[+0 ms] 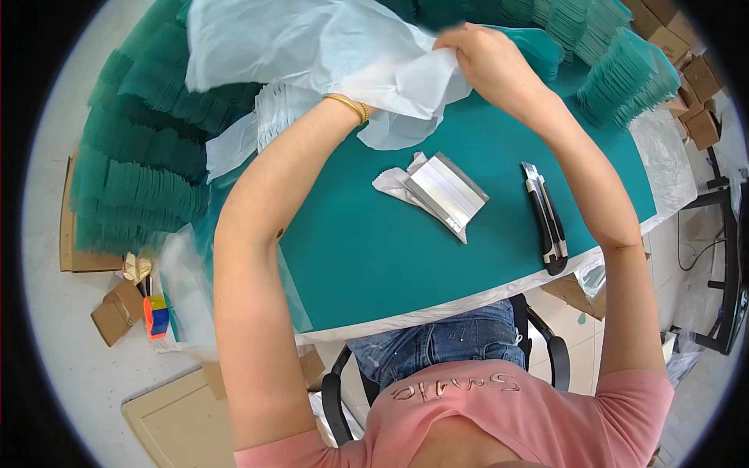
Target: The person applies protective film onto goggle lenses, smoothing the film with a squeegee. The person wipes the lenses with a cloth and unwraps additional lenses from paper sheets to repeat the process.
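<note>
A thin, translucent white plastic bag (296,43) is spread over the far side of the table. My right hand (488,58) is closed on its right edge, fingers pinched together. My left hand (378,84) reaches between the bag's layers and shows only faintly through them, so its fingers are hidden. A gold bracelet (347,103) circles my left wrist. On the green mat (374,273), nearer to me, a silver flat metal piece (449,191) lies on a pale grey cloth (394,183). To its right rests a black-and-white utility knife (546,222) with its metal tip pointing away from me.
Stacks of thin green sheets (148,171) crowd the left; more green stacks (624,74) stand at the far right. White layered pieces (279,109) lie beside my left forearm. Cardboard boxes (686,93) sit beyond the right edge. A roll of coloured tape (156,316) is at the lower left.
</note>
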The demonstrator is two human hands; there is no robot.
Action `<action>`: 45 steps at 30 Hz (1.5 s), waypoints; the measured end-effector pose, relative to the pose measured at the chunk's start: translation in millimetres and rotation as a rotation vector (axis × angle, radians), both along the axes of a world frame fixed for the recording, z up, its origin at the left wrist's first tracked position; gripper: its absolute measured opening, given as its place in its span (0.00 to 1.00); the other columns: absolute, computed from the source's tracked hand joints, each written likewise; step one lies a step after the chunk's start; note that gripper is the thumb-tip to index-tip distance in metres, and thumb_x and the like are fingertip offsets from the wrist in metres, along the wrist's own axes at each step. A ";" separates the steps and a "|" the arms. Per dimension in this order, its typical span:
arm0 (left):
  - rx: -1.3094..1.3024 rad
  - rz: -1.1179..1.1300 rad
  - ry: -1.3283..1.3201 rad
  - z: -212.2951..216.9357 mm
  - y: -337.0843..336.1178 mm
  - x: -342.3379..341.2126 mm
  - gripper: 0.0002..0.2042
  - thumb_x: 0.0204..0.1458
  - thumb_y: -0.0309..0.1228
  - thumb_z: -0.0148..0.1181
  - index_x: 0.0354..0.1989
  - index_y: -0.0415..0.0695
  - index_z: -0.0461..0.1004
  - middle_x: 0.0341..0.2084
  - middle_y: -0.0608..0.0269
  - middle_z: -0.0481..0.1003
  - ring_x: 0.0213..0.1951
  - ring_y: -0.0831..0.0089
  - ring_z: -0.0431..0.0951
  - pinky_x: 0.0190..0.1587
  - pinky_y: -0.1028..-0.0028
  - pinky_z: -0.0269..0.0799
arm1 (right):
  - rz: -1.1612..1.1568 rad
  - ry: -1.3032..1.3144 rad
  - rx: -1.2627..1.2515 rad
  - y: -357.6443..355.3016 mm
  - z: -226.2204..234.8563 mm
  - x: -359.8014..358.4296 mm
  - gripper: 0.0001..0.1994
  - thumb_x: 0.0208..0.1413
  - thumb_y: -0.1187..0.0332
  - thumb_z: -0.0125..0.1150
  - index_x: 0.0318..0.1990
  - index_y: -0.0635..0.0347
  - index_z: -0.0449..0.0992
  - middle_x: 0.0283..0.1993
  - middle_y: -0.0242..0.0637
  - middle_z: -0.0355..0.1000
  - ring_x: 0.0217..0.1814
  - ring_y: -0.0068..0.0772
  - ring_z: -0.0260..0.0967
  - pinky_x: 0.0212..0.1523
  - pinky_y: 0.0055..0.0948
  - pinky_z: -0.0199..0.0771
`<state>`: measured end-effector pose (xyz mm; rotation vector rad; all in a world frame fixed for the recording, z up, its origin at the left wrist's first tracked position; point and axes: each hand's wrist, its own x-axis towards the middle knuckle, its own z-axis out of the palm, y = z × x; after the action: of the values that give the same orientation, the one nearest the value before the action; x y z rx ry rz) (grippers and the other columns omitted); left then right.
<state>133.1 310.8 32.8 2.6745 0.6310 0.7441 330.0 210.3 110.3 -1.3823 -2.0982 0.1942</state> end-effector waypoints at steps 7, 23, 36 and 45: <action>0.376 0.069 0.386 14.6 -6.5 -16.5 0.18 0.50 0.37 0.60 0.49 0.47 0.74 0.47 0.57 0.75 0.47 0.57 0.75 0.50 0.63 0.72 | -0.046 -0.308 0.094 -15.3 -27.0 5.3 0.17 0.46 0.73 0.63 0.46 0.63 0.77 0.43 0.53 0.71 0.47 0.54 0.70 0.49 0.41 0.73; 0.165 0.311 -0.224 34.3 -74.0 -76.1 0.11 0.42 0.31 0.67 0.36 0.48 0.77 0.39 0.68 0.75 0.32 0.70 0.76 0.32 0.73 0.73 | 0.062 0.148 -0.189 -3.5 -35.8 -13.7 0.24 0.45 0.72 0.65 0.54 0.59 0.71 0.46 0.50 0.73 0.48 0.54 0.72 0.47 0.40 0.73; 0.218 0.434 -0.415 93.9 -121.7 -115.0 0.13 0.45 0.26 0.70 0.41 0.40 0.79 0.41 0.68 0.74 0.34 0.81 0.73 0.36 0.80 0.73 | 0.225 0.231 0.004 -15.7 -53.0 -20.0 0.14 0.44 0.73 0.65 0.41 0.61 0.77 0.43 0.43 0.76 0.42 0.43 0.75 0.45 0.33 0.75; 0.308 0.487 0.012 114.4 -208.1 -127.0 0.11 0.40 0.28 0.66 0.34 0.43 0.77 0.37 0.64 0.73 0.33 0.66 0.75 0.37 0.72 0.73 | -0.128 0.752 -0.217 -104.7 36.9 42.1 0.20 0.44 0.75 0.54 0.48 0.59 0.76 0.36 0.33 0.74 0.40 0.25 0.69 0.43 0.22 0.68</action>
<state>6.1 102.7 147.2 2.8247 1.2937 1.0182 372.0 105.5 147.1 -1.2857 -1.3871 0.7757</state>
